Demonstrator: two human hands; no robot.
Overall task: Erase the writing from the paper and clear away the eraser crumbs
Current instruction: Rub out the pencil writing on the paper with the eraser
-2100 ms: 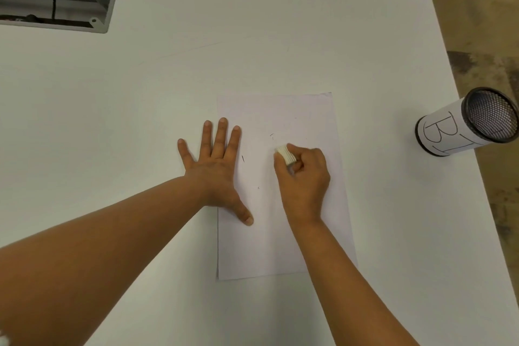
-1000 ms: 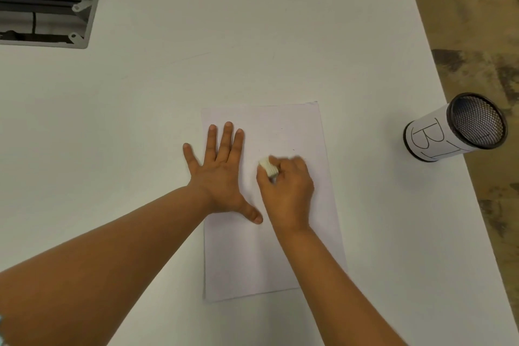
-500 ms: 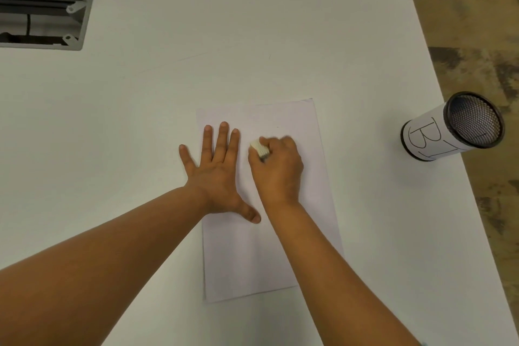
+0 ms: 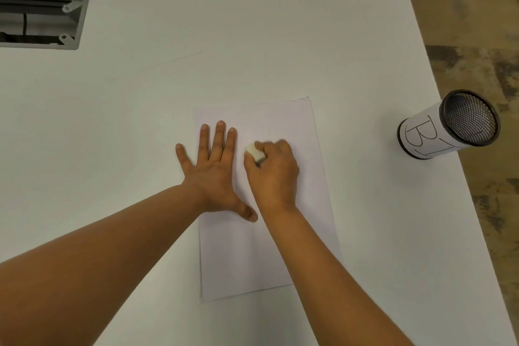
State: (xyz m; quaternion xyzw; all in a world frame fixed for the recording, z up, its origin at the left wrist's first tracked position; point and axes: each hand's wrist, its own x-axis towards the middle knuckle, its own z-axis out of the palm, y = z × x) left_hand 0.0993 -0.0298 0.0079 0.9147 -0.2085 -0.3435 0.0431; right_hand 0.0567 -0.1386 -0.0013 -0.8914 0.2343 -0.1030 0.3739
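A pale sheet of paper [image 4: 283, 118] lies flat on the white table [image 4: 252, 36]. My left hand [image 4: 216, 168] rests on the paper's left edge, palm down and fingers spread, pinning it. My right hand [image 4: 276, 174] is closed around a white ribbed eraser [image 4: 255, 153] pressed against the upper middle of the sheet, just right of my left fingers. A tiny faint mark remains near the top of the sheet; no other writing or crumbs can be made out.
A mesh pen cup [image 4: 449, 123] wrapped in a paper label with handwritten letters stands near the table's right edge. A grey metal frame [image 4: 42, 8] sits at the far left corner. Mottled brown floor [image 4: 477, 22] lies beyond the right edge.
My right hand has carried the eraser leftwards across the paper, from its middle to beside my left fingers. The small pencil marks seen earlier are gone. My left hand has stayed put.
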